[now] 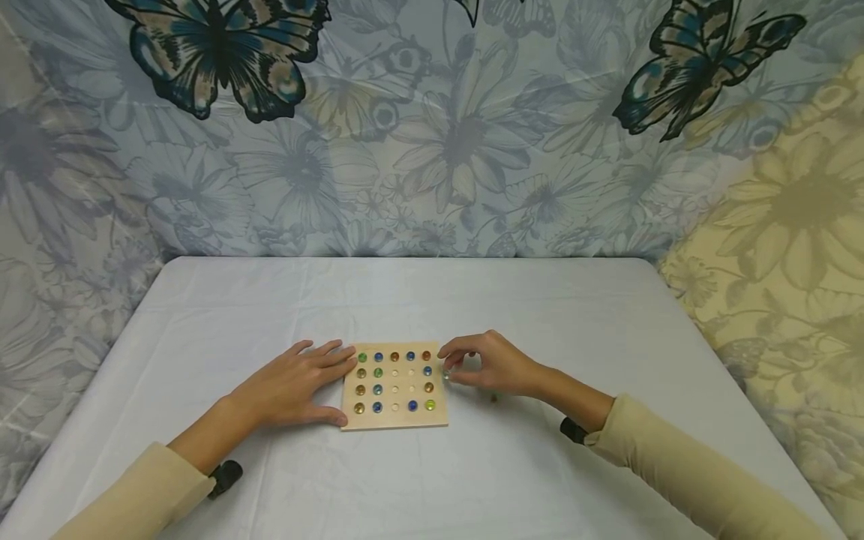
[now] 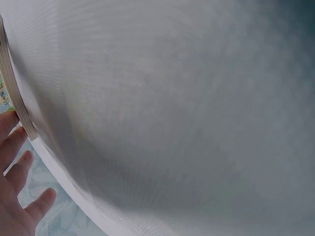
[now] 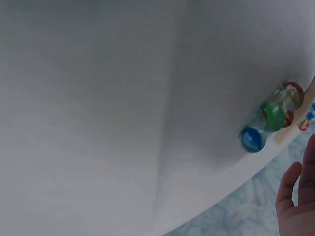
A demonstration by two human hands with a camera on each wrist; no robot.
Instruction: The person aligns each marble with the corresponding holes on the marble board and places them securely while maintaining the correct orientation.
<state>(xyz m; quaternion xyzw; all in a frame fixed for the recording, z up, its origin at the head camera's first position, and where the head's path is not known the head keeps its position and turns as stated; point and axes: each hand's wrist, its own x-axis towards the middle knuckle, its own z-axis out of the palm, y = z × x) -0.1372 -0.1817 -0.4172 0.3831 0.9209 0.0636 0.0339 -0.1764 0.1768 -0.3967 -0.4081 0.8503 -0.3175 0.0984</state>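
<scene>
Marbles [image 1: 394, 382] sit in the board's [image 1: 394, 422] dimples at the table's [image 1: 432, 300] middle, between your two hands.

Your left hand [image 1: 297, 386] lies flat with fingers spread, fingertips and thumb against the board's left edge; the left wrist view shows those fingers [image 2: 12, 142] straight, gripping nothing, and this looks like bracing so the board does not slide. Your right hand [image 1: 489, 364] hovers at the board's right edge with its fingers curled down toward loose marbles [image 3: 268, 123] on the cloth just beside the board, a blue, a green and a clear-red one clustered against its edge. Whether the fingertips actually pinch one, you cannot tell from these views. Several dimples in the board's middle stand unfilled, while the outer ones mostly hold marbles.
</scene>
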